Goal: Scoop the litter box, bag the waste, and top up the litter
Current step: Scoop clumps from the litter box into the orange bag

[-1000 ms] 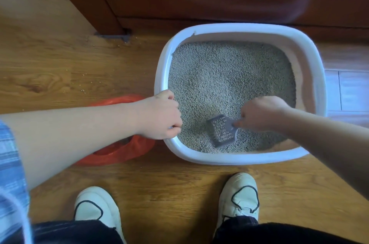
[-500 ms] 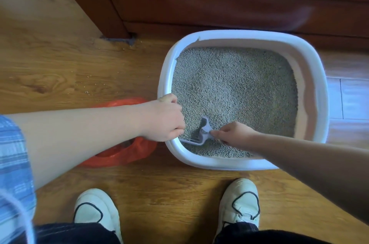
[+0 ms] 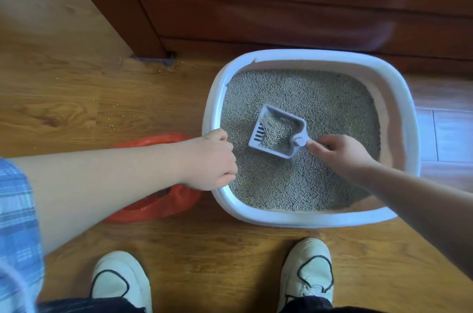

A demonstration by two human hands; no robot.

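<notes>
A white litter box (image 3: 404, 118) full of grey litter (image 3: 320, 97) sits on the wood floor in front of me. My right hand (image 3: 340, 154) grips the handle of a pale slotted scoop (image 3: 277, 131), held level just above the litter and loaded with granules. My left hand (image 3: 212, 161) is closed over the box's left rim. Under my left forearm lies an orange-red plastic bag (image 3: 163, 200), partly hidden, touching the box's left side.
Dark wooden furniture (image 3: 256, 5) stands right behind the box. Loose litter grains (image 3: 112, 126) are scattered on the floor to the left. My two white shoes (image 3: 120, 282) (image 3: 307, 266) are planted just in front of the box.
The scoop has come up out of the litter near the front-left corner and moved toward the middle, now level and filled with granules. My left hand has stayed on the rim.
</notes>
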